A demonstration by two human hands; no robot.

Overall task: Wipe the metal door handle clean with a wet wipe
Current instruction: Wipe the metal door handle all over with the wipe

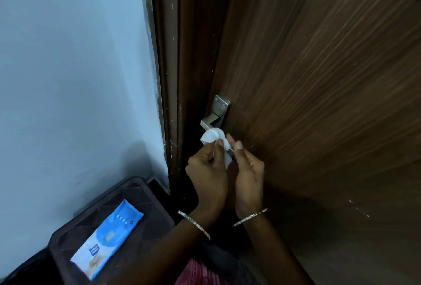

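Observation:
A brushed metal door handle (210, 120) with a rectangular backplate sits on the left edge of a dark brown wooden door (319, 79). A white wet wipe (213, 137) is wrapped over the lever's lower part. My left hand (208, 170) pinches the wipe against the lever from the left. My right hand (247, 170) grips the lever's free end from the right, fingers curled around it beside the wipe. Most of the lever is hidden under the wipe and fingers.
A pale blue wall (75, 79) runs along the left, ending at the dark door frame (180, 56). Below it stands a dark plastic stool (141, 195), and a blue pack of wet wipes (107, 239) lies flat on its top.

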